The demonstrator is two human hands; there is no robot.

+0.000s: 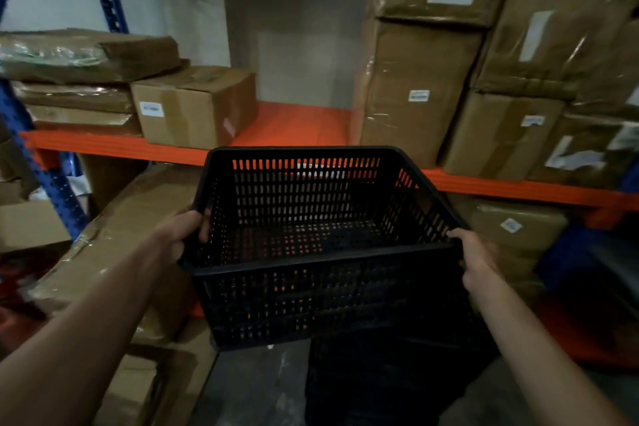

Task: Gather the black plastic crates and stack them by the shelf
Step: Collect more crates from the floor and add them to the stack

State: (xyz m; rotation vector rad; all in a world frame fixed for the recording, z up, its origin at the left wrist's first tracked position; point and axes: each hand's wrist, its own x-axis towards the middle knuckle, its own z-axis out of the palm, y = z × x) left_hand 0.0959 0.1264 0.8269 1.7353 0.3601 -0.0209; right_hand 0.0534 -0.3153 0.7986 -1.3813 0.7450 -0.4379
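A black slotted plastic crate (311, 245) is held in the air in front of me, empty, its open top facing up. My left hand (183, 235) grips its left rim near the near corner. My right hand (475, 258) grips the right rim at the near corner. Below and slightly right of it stands another black crate (387, 380) on the floor, dark and partly hidden by the held one. The orange shelf (297, 128) with blue uprights runs right behind the held crate.
Cardboard boxes (197, 104) sit on the shelf at left, and taller taped boxes (415, 90) are piled at right. A big wrapped carton (121, 239) leans under the shelf at left. Grey concrete floor (256, 387) shows at the bottom centre.
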